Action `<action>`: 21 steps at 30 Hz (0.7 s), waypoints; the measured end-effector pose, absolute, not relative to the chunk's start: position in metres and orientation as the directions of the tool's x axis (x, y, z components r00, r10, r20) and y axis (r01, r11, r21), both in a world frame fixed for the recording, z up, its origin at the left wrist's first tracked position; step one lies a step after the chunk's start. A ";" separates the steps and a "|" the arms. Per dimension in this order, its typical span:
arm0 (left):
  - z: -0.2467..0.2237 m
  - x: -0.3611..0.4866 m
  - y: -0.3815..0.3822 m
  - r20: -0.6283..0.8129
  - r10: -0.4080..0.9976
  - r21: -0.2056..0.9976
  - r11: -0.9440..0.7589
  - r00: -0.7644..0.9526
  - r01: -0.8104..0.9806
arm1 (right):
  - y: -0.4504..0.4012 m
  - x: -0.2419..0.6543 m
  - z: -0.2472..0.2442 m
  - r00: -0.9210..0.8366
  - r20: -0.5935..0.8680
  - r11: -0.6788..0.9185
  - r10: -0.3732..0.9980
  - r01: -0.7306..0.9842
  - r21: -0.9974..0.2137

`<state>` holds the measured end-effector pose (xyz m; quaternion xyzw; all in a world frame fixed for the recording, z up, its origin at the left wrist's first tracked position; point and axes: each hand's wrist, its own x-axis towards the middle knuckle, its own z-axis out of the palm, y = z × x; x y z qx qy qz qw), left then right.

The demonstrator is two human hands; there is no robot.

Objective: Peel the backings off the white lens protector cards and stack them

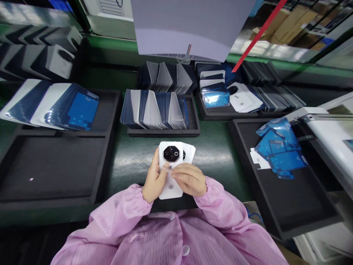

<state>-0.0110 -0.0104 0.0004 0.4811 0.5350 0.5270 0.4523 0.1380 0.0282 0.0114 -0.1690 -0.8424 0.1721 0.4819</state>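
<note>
White panel (170, 188): between both hands over green bench (217, 147), lens window (171, 154) up.
Left hand (154, 181): thumb on face, fingers round edge; hold steady.
Right hand (192, 179): fingertips bunched mid-panel, whether pinching anything hard to tell; work gently.
Second panel (189, 150): peeking out behind.
</note>
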 end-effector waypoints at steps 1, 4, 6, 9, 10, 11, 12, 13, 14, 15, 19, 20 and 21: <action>0.001 -0.011 -0.010 0.015 0.992 0.999 -0.010 -0.127 0.040 | 0.029 0.138 0.011 -0.463 0.752 0.877 0.470 0.150 -0.456; 0.002 -0.010 -0.010 -0.004 0.991 0.999 0.008 -0.134 0.031 | 0.030 0.138 0.011 -0.372 0.733 0.822 0.569 0.284 -0.494; 0.003 -0.009 -0.010 -0.002 0.990 1.000 0.004 -0.138 0.019 | 0.032 0.138 0.012 -0.311 0.720 0.779 0.620 0.355 -0.517; 0.004 -0.009 -0.010 -0.019 0.990 1.000 0.017 -0.137 -0.017 | 0.035 0.140 0.013 -0.311 0.657 0.716 0.687 0.447 -0.536; 0.003 -0.009 -0.010 -0.032 0.990 0.999 0.028 -0.135 -0.031 | 0.035 0.141 0.014 -0.319 0.616 0.683 0.720 0.484 -0.547; 0.003 -0.009 -0.011 -0.044 0.990 0.998 0.039 -0.134 -0.044 | 0.036 0.142 0.014 -0.322 0.566 0.641 0.759 0.519 -0.565; 0.002 -0.009 -0.011 -0.055 0.990 0.997 0.048 -0.133 -0.057 | 0.037 0.143 0.014 -0.323 0.512 0.599 0.796 0.544 -0.588; 0.001 -0.009 -0.012 -0.064 0.990 0.996 0.055 -0.128 -0.072 | 0.037 0.143 0.013 -0.322 0.461 0.559 0.827 0.557 -0.614; 0.001 -0.009 -0.012 -0.076 0.990 0.994 0.065 -0.118 -0.093 | 0.038 0.143 0.013 -0.322 0.417 0.526 0.850 0.557 -0.643; 0.000 -0.008 -0.012 -0.094 0.990 0.989 0.081 -0.103 -0.123 | 0.038 0.143 0.012 -0.325 0.376 0.496 0.868 0.548 -0.674; 0.000 -0.007 -0.012 -0.153 0.986 0.956 0.132 -0.063 -0.261 | 0.044 0.147 0.010 -0.235 0.327 0.398 0.915 0.413 -0.819; 0.001 -0.006 -0.012 -0.156 0.985 0.952 0.130 -0.075 -0.276 | 0.047 0.150 0.009 -0.151 0.345 0.377 0.926 0.356 -0.855; 0.002 -0.006 -0.011 -0.155 0.983 0.952 0.123 -0.094 -0.280 | 0.051 0.155 0.009 -0.042 0.368 0.363 0.929 0.297 -0.883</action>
